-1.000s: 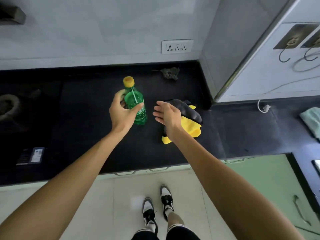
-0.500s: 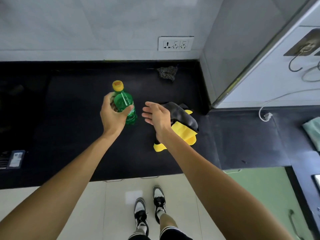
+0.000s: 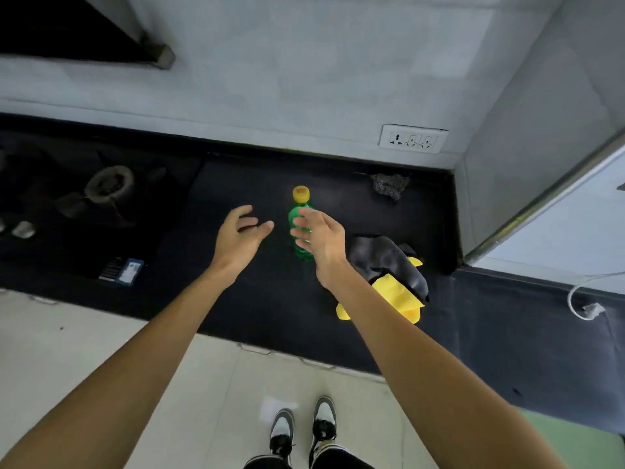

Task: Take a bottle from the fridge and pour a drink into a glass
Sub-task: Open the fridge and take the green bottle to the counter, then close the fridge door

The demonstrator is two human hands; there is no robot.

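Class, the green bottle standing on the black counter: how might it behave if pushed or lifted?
The green bottle is tall and narrow-based, so a push near its yellow cap would probably tip it. Its round body would likely roll once down. It looks like plastic, so probably light.

Soft daylight from the right, dim upper-left corner, slight motion blur, wide-angle bending at edges
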